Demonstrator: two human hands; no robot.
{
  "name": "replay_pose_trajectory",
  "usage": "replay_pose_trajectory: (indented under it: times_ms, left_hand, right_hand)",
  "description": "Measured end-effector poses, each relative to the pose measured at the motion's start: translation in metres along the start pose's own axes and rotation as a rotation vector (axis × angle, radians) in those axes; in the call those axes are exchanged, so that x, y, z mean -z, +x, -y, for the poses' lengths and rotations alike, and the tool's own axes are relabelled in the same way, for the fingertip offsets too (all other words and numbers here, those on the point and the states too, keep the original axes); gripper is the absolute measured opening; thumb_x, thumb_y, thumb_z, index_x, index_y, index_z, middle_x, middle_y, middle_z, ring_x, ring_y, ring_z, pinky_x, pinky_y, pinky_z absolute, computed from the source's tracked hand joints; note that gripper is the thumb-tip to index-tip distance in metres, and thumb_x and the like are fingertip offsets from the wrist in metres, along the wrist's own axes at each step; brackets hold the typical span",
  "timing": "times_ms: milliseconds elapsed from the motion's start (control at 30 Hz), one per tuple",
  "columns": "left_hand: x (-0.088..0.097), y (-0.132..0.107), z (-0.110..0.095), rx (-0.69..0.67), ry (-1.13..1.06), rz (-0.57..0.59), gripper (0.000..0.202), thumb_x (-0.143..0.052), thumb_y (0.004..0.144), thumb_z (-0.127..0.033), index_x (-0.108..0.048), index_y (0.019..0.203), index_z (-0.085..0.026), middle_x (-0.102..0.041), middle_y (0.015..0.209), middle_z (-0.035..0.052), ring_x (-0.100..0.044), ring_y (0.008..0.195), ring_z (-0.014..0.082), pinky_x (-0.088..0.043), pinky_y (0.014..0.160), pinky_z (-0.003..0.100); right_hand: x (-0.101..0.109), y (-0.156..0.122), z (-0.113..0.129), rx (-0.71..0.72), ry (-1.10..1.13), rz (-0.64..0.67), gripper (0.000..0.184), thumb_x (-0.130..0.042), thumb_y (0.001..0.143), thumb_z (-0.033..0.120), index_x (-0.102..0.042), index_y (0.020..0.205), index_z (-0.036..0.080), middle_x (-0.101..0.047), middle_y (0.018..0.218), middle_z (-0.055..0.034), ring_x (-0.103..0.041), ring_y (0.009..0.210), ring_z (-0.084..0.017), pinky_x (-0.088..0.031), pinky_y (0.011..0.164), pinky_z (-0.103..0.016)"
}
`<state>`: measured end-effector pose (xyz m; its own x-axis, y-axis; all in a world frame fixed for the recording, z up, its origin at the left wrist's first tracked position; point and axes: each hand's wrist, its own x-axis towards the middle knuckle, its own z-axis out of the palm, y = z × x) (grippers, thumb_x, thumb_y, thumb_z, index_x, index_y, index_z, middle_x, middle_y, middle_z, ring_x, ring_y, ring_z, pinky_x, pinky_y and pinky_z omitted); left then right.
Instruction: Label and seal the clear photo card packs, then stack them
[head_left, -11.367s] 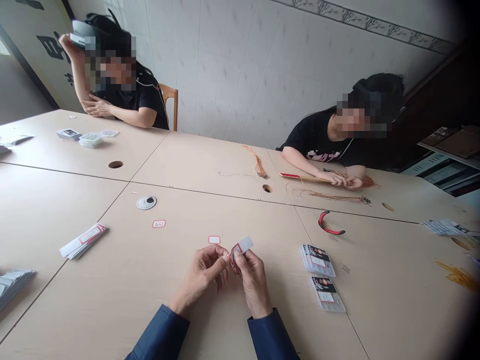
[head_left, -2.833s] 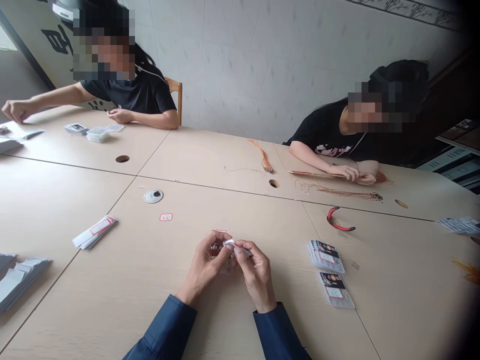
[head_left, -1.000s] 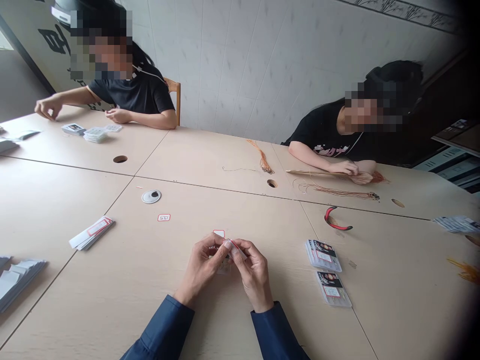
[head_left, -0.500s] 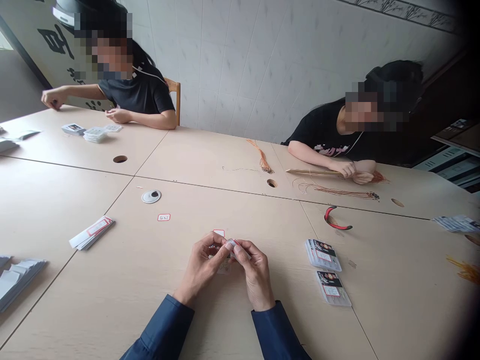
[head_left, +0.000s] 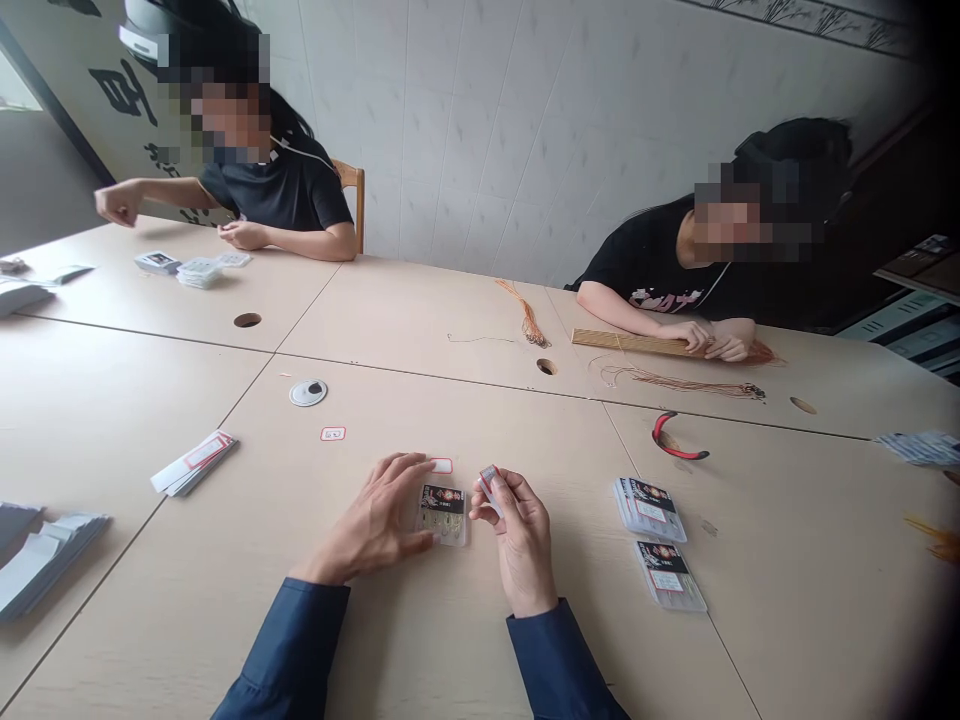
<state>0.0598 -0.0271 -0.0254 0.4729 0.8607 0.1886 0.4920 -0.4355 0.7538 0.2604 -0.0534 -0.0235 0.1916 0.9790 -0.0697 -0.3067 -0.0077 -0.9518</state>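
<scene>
Operator: What's in the right hand [head_left: 520,540]?

Spotter: You're pinching a red-edged label strip [head_left: 489,481] between thumb and fingers, just right of the frame's center line and below mid-height. Its top end pokes up past your thumb.

Operator: And the left hand [head_left: 375,520]?

Spotter: Yours is loosely spread, fingers reaching up along the left edge of a clear plastic case [head_left: 444,517], thumb near its lower left corner. I can't tell whether you're pressing on it.

Operator: How does the case lie?

Spotter: Flat on the table [head_left: 420,640], lower center of the frame, between your two hands. You can see a black printed card across its top and small hook-like pieces below. A small red-bordered label [head_left: 442,466] lies just beyond it, by your left fingertips; a marked label [head_left: 333,434] sits farther off, left of center.

Operator: Anything else close by?

Spotter: To your right, lower right of the frame, you have a stack of labeled cases [head_left: 651,509], with a nearer labeled case [head_left: 671,576] just below. Your paper strips [head_left: 195,462] are fanned at mid-left, well apart from your hands.
</scene>
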Motion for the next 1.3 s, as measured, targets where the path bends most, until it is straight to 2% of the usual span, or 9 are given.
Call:
replay_pose_trajectory:
  times_ms: [133, 233, 333, 433, 600, 700, 833, 1033, 1300]
  left_hand:
    - [-0.005, -0.001, 0.001, -0.068, 0.042, -0.011, 0.061, -0.076, 0.073, -0.034, -0.055, 0.131, -0.027, -0.050, 0.141, 0.0109, -0.035, 0.136, 0.0330, -0.034, 0.113, 0.050]
    - [-0.009, -0.001, 0.001, -0.037, -0.059, -0.096, 0.057, -0.075, 0.074, -0.031, -0.054, 0.127, -0.025, -0.056, 0.132, 0.0114, -0.046, 0.127, 0.0313, -0.038, 0.108, 0.047]
    - [-0.016, 0.002, -0.001, 0.119, -0.297, -0.209, 0.048, -0.066, 0.081, -0.027, -0.049, 0.126, -0.025, -0.064, 0.114, 0.0082, -0.060, 0.104, 0.0245, -0.048, 0.094, 0.040]
    - [-0.025, 0.007, -0.004, 0.248, -0.658, -0.286, 0.050, -0.064, 0.085, -0.029, -0.039, 0.129, -0.025, -0.065, 0.098, 0.0036, -0.064, 0.084, 0.0180, -0.053, 0.078, 0.033]
    - [-0.028, 0.014, -0.016, 0.344, -1.039, -0.369, 0.063, -0.076, 0.075, -0.036, -0.042, 0.126, -0.024, -0.062, 0.116, 0.0102, -0.065, 0.095, 0.0230, -0.059, 0.063, 0.031]
    - [-0.022, 0.014, -0.023, 0.378, -1.084, -0.397, 0.069, -0.077, 0.074, -0.036, -0.043, 0.132, -0.021, -0.063, 0.117, 0.0124, -0.065, 0.095, 0.0237, -0.060, 0.062, 0.031]
    - [-0.017, 0.013, -0.028, 0.399, -1.104, -0.429, 0.073, -0.078, 0.074, -0.033, -0.045, 0.137, -0.018, -0.066, 0.110, 0.0118, -0.065, 0.087, 0.0208, -0.058, 0.060, 0.028]
    - [-0.021, 0.014, -0.027, 0.409, -1.157, -0.461, 0.066, -0.078, 0.072, -0.027, -0.050, 0.131, -0.021, -0.066, 0.112, 0.0098, -0.066, 0.093, 0.0225, -0.059, 0.075, 0.034]
    - [-0.027, 0.019, -0.025, 0.446, -1.117, -0.454, 0.063, -0.074, 0.072, -0.021, -0.049, 0.130, -0.020, -0.069, 0.101, 0.0077, -0.066, 0.087, 0.0197, -0.060, 0.076, 0.034]
  right_hand:
    - [0.000, 0.001, -0.002, 0.000, 0.017, -0.043, 0.030, -0.071, 0.083, 0.045, -0.065, 0.092, 0.017, -0.063, 0.081, -0.0035, -0.058, 0.067, -0.013, -0.053, 0.060, -0.027]
    - [0.001, 0.001, -0.004, -0.010, 0.023, -0.057, 0.031, -0.074, 0.079, 0.045, -0.066, 0.092, 0.017, -0.064, 0.082, -0.0038, -0.058, 0.068, -0.014, -0.053, 0.061, -0.027]
    - [0.002, 0.001, -0.005, -0.012, 0.029, -0.055, 0.033, -0.075, 0.078, 0.045, -0.067, 0.093, 0.016, -0.065, 0.090, -0.0061, -0.060, 0.072, -0.014, -0.056, 0.063, -0.028]
    - [0.001, 0.001, -0.005, -0.020, 0.033, -0.060, 0.035, -0.076, 0.077, 0.045, -0.066, 0.092, 0.015, -0.066, 0.095, -0.0074, -0.062, 0.074, -0.015, -0.057, 0.064, -0.028]
    - [-0.001, 0.001, -0.002, -0.047, 0.056, -0.066, 0.042, -0.079, 0.075, 0.043, -0.062, 0.103, 0.017, -0.067, 0.090, -0.0061, -0.062, 0.072, -0.015, -0.057, 0.062, -0.027]
    - [-0.002, 0.000, -0.002, -0.036, 0.064, -0.066, 0.043, -0.080, 0.075, 0.041, -0.058, 0.104, 0.019, -0.068, 0.088, -0.0049, -0.063, 0.071, -0.015, -0.057, 0.063, -0.028]
    - [-0.001, -0.001, -0.003, -0.007, 0.053, -0.051, 0.033, -0.078, 0.076, 0.040, -0.059, 0.093, 0.020, -0.067, 0.090, -0.0041, -0.062, 0.071, -0.014, -0.057, 0.063, -0.028]
    - [0.003, 0.000, -0.004, 0.009, 0.027, -0.020, 0.029, -0.077, 0.079, 0.040, -0.062, 0.092, 0.019, -0.066, 0.096, -0.0053, -0.062, 0.073, -0.014, -0.057, 0.065, -0.029]
    - [0.000, 0.000, -0.005, -0.004, 0.011, -0.008, 0.028, -0.076, 0.080, 0.039, -0.062, 0.093, 0.018, -0.067, 0.093, -0.0055, -0.062, 0.073, -0.015, -0.057, 0.066, -0.029]
